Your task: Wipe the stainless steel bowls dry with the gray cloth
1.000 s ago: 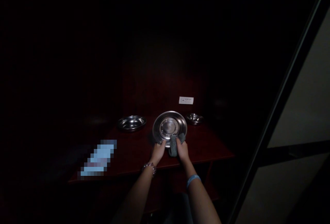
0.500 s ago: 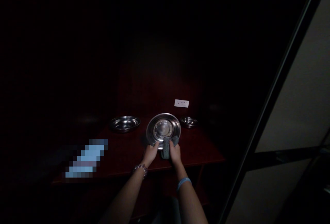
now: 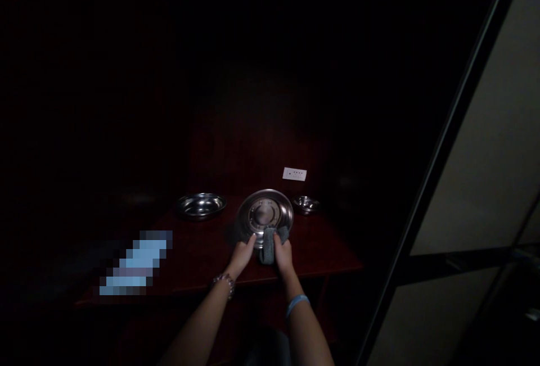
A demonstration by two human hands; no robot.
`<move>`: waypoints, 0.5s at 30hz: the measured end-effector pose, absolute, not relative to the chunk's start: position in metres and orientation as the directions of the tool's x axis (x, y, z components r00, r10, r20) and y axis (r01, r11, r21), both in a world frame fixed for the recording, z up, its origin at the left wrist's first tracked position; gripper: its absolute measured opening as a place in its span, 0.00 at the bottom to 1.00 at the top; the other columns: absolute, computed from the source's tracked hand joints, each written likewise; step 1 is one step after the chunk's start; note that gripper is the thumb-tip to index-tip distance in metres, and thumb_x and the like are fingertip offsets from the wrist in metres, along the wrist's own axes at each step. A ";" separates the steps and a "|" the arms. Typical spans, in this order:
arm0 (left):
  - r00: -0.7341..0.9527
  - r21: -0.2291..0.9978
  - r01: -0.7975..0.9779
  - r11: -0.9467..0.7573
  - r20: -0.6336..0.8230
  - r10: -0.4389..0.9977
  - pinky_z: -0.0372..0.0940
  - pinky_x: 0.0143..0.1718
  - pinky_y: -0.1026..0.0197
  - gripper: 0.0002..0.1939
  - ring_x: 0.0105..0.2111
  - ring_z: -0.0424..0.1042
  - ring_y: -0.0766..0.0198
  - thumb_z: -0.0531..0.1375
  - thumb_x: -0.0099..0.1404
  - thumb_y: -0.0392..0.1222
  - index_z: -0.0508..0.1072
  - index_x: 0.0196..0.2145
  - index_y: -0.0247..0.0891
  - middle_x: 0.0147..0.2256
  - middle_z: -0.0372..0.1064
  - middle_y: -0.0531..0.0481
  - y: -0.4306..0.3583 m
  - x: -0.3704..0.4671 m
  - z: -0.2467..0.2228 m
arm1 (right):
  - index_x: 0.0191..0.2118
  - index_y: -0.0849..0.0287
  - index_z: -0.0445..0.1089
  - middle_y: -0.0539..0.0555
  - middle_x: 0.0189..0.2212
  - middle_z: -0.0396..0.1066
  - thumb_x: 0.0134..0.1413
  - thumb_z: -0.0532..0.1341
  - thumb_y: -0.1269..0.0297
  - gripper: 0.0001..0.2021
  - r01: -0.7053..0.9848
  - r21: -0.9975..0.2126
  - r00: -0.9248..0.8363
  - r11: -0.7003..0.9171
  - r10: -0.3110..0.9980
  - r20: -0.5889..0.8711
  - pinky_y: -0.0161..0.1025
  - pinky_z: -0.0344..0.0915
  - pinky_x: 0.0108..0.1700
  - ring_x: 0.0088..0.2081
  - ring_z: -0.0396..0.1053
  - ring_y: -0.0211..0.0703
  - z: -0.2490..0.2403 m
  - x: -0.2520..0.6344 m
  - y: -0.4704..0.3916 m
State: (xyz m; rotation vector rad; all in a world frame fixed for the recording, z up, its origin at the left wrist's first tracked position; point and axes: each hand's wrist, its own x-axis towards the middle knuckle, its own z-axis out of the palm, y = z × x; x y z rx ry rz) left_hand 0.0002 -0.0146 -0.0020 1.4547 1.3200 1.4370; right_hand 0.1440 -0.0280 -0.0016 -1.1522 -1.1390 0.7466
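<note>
A round shiny metal plate (image 3: 264, 213) is held up tilted above the dark red desk, its flat centre ringed by small raised dots. My left hand (image 3: 242, 254) grips its lower left rim, thumb on the near face. At the lower right rim, my right hand (image 3: 283, 252) is closed on a grey-green cloth (image 3: 268, 247), which is folded against the plate. The fingers behind the plate and cloth are hidden.
On the dark red desk (image 3: 198, 259), a wide metal dish (image 3: 201, 206) stands to the left and smaller metal bowls (image 3: 306, 204) to the right. A white power socket (image 3: 294, 174) is on the back wall. A blurred-out bluish patch (image 3: 137, 265) lies at left.
The plate leans slightly more, its face looking flatter, while both hands keep their hold. The whole view has shifted a little, so the things sit slightly lower and further left.
</note>
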 end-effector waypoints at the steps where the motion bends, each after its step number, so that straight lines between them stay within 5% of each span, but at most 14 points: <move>1: -0.140 0.958 0.176 -0.227 0.253 0.957 0.62 0.59 0.55 0.22 0.55 0.72 0.53 0.54 0.66 0.50 0.77 0.47 0.30 0.49 0.76 0.36 -0.014 0.001 -0.001 | 0.41 0.62 0.76 0.60 0.41 0.80 0.54 0.58 0.46 0.23 0.073 -0.957 0.303 0.282 0.908 0.291 0.39 0.70 0.45 0.45 0.77 0.51 -0.001 0.144 -0.029; 9: -0.147 0.914 0.112 -0.389 0.403 0.903 0.63 0.58 0.56 0.27 0.55 0.72 0.55 0.51 0.69 0.54 0.73 0.52 0.29 0.53 0.74 0.36 -0.020 0.001 0.008 | 0.38 0.63 0.77 0.59 0.37 0.80 0.53 0.59 0.45 0.23 0.055 -0.963 0.336 0.265 0.903 0.268 0.38 0.70 0.43 0.42 0.77 0.51 0.006 0.143 -0.037; 15: -0.046 0.926 0.134 -0.353 0.361 0.931 0.64 0.57 0.55 0.28 0.53 0.73 0.53 0.55 0.66 0.58 0.76 0.49 0.30 0.50 0.76 0.37 -0.029 0.001 0.012 | 0.39 0.62 0.76 0.59 0.39 0.80 0.54 0.58 0.47 0.22 0.016 -0.960 0.413 0.280 0.873 0.261 0.38 0.70 0.45 0.44 0.77 0.50 0.008 0.143 -0.040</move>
